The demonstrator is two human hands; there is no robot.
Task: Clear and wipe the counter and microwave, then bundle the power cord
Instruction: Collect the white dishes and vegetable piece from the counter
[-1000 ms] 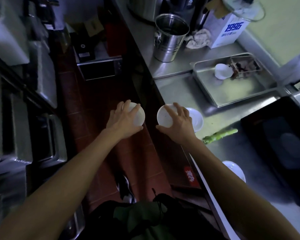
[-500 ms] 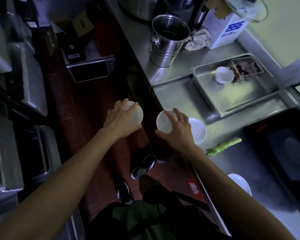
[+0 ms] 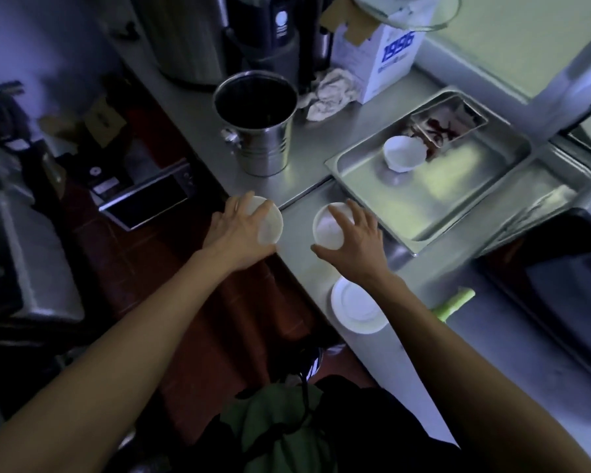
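My left hand [image 3: 235, 233] grips a small white bowl [image 3: 270, 221] just off the steel counter's [image 3: 338, 138] front edge, over the floor. My right hand [image 3: 357, 238] grips a second white bowl [image 3: 326, 228] above the counter near its edge. A white saucer [image 3: 357, 310] lies on the counter under my right forearm. The black microwave [image 3: 560, 285] sits at the right. A green vegetable stalk [image 3: 454, 302] lies between saucer and microwave. A crumpled cloth [image 3: 331, 93] lies at the back of the counter.
A steel tray [image 3: 458, 199] holds a white cup [image 3: 403, 153] and a small tin of dark scraps [image 3: 444, 126]. A steel bucket [image 3: 258, 124], a white carton [image 3: 379, 52] and dark appliances [image 3: 270, 39] crowd the back. Red tile floor [image 3: 144, 254] runs left of the counter.
Both hands have carried their bowls forward along the counter edge, past the saucer and nearer the steel tray. The saucer and stalk stay in place.
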